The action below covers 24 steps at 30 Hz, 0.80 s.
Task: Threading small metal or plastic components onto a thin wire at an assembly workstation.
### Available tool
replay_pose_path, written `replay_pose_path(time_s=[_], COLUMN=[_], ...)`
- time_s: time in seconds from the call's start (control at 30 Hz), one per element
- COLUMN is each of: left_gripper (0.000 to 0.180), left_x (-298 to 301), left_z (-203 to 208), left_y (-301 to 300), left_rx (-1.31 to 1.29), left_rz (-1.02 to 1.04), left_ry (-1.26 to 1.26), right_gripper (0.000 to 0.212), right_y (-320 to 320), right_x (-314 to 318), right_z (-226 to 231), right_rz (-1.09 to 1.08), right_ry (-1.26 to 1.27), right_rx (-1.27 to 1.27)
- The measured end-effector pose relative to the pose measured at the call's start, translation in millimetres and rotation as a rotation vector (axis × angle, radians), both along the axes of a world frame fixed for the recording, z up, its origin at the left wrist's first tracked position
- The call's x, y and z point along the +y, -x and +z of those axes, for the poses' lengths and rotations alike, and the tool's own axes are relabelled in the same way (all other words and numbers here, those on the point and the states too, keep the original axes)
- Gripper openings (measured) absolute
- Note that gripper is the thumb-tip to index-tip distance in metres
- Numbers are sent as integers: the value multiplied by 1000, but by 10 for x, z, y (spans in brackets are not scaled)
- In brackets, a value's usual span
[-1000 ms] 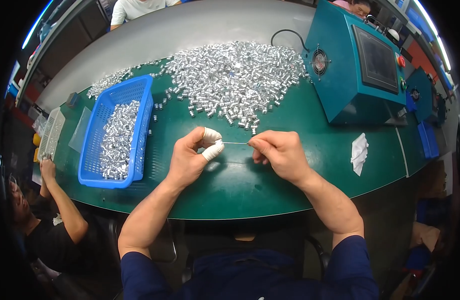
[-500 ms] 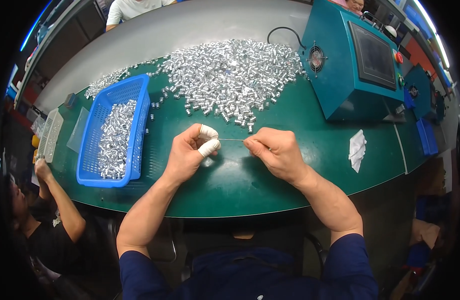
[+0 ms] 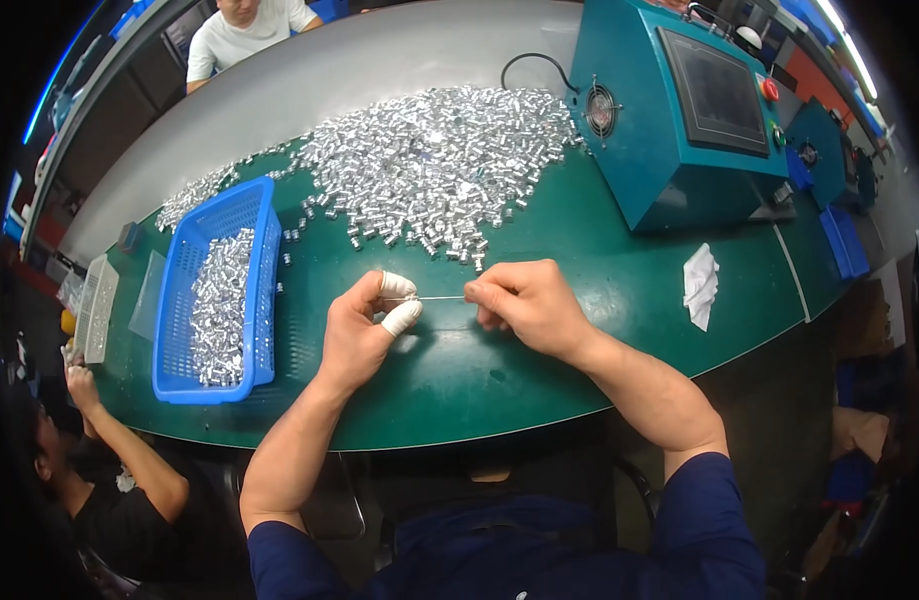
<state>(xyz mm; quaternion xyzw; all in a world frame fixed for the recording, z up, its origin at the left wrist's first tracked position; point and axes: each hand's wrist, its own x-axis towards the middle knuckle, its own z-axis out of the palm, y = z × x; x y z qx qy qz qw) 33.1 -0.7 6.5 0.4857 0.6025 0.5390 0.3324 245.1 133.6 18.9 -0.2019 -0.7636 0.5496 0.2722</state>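
Note:
My right hand (image 3: 528, 303) is closed in a pinch on one end of a thin, straight metal rod (image 3: 442, 298), held level above the green table (image 3: 460, 410). At the rod's other end is my left hand (image 3: 363, 328), its thumb and forefinger wrapped in white covers. Those two fingertips pinch a tiny silvery part (image 3: 412, 298) that the rod meets; whether the rod passes right through it I cannot tell. Beyond my hands lies a broad heap of small shiny metal cylinders (image 3: 420, 165).
To the left stands a blue basket (image 3: 264, 330) part-filled with similar cylinders. A teal machine (image 3: 630, 150) with a dark screen is at the back right, near a crumpled white cloth (image 3: 700, 287). Co-workers sit across the table (image 3: 245, 40) and at the left (image 3: 130, 470).
The view has shifted slightly. My left thumb and forefinger have parted a little, baring the silvery part between them. My right hand still pinches the rod.

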Motion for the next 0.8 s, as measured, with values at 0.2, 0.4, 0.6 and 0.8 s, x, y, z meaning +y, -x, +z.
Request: replay_pose_path(time_s=[0.2,0.4,0.6,0.8], left_gripper=[15,13,15,17], left_x=[29,10,48,45], left_z=[27,-22,-16,-63], left_y=[-31,9,32,-3], left_rx=[-33,87,-41,316], left_rz=[7,33,24,58], left_ry=[44,-40,-23,-158], right_gripper=[33,31,19,32], right_y=[-5,-15,41,-36], right_x=[23,62,-5,121], right_z=[1,15,-97,-70], right_rz=[31,138,-146,179], right_ry=[495,714,-491,613], right_rx=[-5,-1,208,-123])
